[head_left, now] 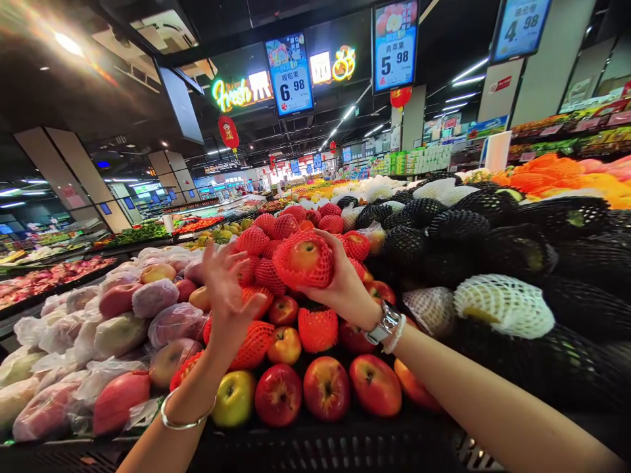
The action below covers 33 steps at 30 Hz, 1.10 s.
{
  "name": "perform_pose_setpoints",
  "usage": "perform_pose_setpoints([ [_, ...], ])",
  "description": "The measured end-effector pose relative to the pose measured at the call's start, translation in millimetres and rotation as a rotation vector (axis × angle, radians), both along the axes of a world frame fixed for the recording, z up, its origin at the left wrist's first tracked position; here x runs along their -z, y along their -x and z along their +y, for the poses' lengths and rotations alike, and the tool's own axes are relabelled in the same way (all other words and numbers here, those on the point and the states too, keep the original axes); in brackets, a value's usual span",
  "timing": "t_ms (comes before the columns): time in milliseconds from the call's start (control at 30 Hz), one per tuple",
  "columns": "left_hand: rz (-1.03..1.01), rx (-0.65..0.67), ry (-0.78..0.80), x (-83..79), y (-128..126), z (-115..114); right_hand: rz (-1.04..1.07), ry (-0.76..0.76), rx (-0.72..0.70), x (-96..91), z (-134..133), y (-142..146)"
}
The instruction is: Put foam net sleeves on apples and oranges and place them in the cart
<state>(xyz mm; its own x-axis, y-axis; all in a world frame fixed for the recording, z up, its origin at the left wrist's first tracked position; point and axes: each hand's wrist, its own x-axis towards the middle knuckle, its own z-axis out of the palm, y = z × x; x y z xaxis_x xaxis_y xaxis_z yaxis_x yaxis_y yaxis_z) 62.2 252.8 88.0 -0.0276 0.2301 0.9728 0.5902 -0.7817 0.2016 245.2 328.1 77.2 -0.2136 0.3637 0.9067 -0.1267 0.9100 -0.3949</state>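
Observation:
An apple in a red foam net (304, 256) is held up in my right hand (340, 279), its stem end facing me. The fingers of that hand wrap round the net from the right. My left hand (229, 299) hovers to the left of it, fingers spread and slightly blurred, with nothing in it. Beneath my hands lie several bare red apples (327, 389) and a yellow-green apple (233, 398) in the front row. Behind the held apple rises a heap of apples in red foam nets (270, 276).
Apples in clear plastic wrap (123, 328) are piled on the left. Fruit in black foam nets (458, 230) fills the right, with one white-netted fruit (503, 305) on top. A black slatted crate edge (325, 450) runs along the front. Price screens (289, 75) hang overhead.

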Motion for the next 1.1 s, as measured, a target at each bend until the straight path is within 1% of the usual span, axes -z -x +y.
perform_pose_setpoints([
  [67, 0.066, 0.094, 0.272, 5.3, -5.9, 0.5, -0.015, 0.061, -0.11, 1.2, -3.5, 2.5],
  [100, 0.08, 0.141, 0.396, 8.6, -9.7, 0.2, -0.051, 0.066, -0.149, 2.2, -5.5, 3.9],
  [133, 0.079, 0.168, 0.49, 11.7, -13.4, -0.2, -0.098, 0.056, -0.172, 3.5, -7.0, 5.3],
  [167, 0.064, 0.171, 0.536, 14.4, -16.5, -0.4, -0.147, 0.036, -0.182, 5.0, -8.0, 6.5],
  [300, 0.004, 0.081, 0.523, 17.2, -21.1, 2.8, -0.252, -0.023, -0.193, 9.9, -6.4, 8.2],
  [367, 0.007, 0.081, 0.567, 14.7, -20.1, 5.0, -0.275, -0.013, -0.214, 10.4, -4.6, 7.9],
  [467, 0.02, 0.114, 0.649, 8.5, -17.7, 4.4, -0.317, 0.056, -0.199, 9.3, -4.2, 8.2],
  [533, -0.005, 0.184, 0.726, 4.6, -16.0, 1.2, -0.33, 0.101, -0.194, 8.1, -5.2, 9.2],
  [600, -0.066, 0.276, 0.804, 2.7, -14.5, -2.4, -0.314, 0.128, -0.224, 6.7, -6.2, 9.8],
  [700, -0.201, 0.408, 0.922, 5.8, -13.6, -4.7, -0.278, 0.255, -0.28, 5.1, -6.4, 8.4],
  [767, -0.256, 0.485, 1.019, 10.4, -14.6, -3.4, -0.262, 0.349, -0.252, 4.9, -5.2, 6.4],
  [833, -0.301, 0.539, 1.094, 14.1, -16.8, -0.7, -0.268, 0.372, -0.207, 5.5, -3.3, 4.5],
  [933, -0.386, 0.572, 1.156, 14.5, -20.4, 3.7, -0.326, 0.308, -0.233, 6.5, 0.0, 3.0],
  [1000, -0.409, 0.598, 1.184, 12.6, -21.2, 5.7, -0.359, 0.212, -0.249, 6.2, 2.1, 2.4],
  [1033, -0.409, 0.606, 1.193, 11.8, -20.8, 6.5, -0.37, 0.145, -0.229, 5.8, 2.9, 2.1],
  [1100, -0.401, 0.601, 1.184, 11.3, -18.3, 7.4, -0.376, 0.005, -0.14, 4.8, 4.0, 1.7],
])
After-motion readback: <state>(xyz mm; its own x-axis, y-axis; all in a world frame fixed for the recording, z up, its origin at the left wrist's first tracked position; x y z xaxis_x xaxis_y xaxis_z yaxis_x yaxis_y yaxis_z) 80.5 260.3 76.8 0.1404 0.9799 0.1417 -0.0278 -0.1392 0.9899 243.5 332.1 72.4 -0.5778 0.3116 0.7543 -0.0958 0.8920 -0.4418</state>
